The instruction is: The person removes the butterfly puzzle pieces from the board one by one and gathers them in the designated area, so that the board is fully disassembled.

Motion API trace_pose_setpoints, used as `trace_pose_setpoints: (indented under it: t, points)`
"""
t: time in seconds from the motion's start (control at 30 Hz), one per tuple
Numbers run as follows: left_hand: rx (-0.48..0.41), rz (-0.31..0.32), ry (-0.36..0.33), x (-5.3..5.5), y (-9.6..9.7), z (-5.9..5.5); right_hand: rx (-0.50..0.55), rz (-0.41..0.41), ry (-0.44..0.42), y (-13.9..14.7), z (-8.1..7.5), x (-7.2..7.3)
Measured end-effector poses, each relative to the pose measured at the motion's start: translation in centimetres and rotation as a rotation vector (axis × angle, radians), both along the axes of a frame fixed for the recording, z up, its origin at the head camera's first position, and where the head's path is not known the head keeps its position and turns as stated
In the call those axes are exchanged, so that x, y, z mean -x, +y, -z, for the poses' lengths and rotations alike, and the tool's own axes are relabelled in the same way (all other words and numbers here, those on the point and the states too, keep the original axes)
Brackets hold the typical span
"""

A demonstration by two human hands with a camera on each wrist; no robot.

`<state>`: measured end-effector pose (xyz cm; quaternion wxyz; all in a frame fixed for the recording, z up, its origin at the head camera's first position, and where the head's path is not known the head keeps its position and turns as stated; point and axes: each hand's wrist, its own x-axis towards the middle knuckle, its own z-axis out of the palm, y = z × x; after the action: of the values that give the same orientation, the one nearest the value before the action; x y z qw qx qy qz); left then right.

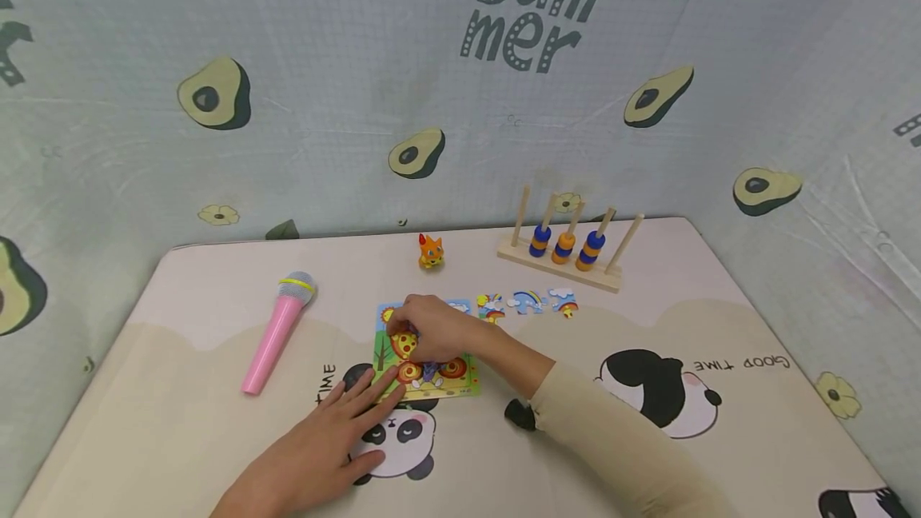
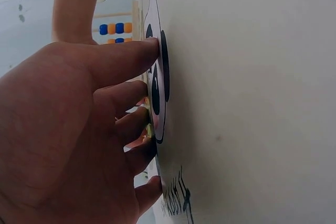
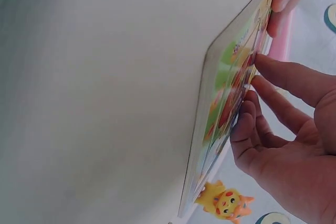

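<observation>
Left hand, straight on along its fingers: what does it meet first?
Likely the puzzle board: in the head view, the left hand has fingertips over its near-left corner. Beyond, the right hand looks next, though depth is unclear.

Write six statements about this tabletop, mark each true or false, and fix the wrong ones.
1. The left hand has its fingers spread at the near-left corner of the puzzle board. True.
2. The left hand grips the microphone. False: the pink microphone lies apart from both hands.
3. The right hand is over the board, fingertips down at it. True.
4. Three loose puzzle pieces lie to the right of the board. True.
5. Every peg carries beads. False: on the wooden rack, only the middle three hold beads; both outer pegs are bare.
6. The toy figure stands nearer the person than the board does. False: the orange toy figure stands beyond the board.
</observation>
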<state>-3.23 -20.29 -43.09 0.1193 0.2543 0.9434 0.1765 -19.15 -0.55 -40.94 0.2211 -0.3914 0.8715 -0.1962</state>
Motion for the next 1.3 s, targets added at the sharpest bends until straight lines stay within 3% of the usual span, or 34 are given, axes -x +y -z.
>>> trace_pose_setpoints:
  t: [0.2, 0.4, 0.67, 0.9, 1.3]
  points:
    - [-0.015, 0.013, 0.047, -0.21, -0.03, 0.0, 0.004, -0.008, 0.015, -0.02, 0.04, -0.09]
    - [-0.033, 0.006, 0.051, -0.25, -0.1, -0.12, 0.005, 0.002, 0.022, -0.11, -0.08, -0.17]
    - [-0.045, -0.005, -0.04, -0.05, -0.03, -0.14, -0.002, 0.034, 0.009, -0.2, -0.15, -0.36]
    - [-0.054, 0.012, -0.03, 0.02, -0.16, -0.27, 0.026, 0.043, 0.009, -0.28, -0.18, -0.35]
    - [-0.039, -0.007, -0.078, 0.14, -0.04, -0.58, 0.003, 0.063, 0.019, -0.77, -0.62, -0.42]
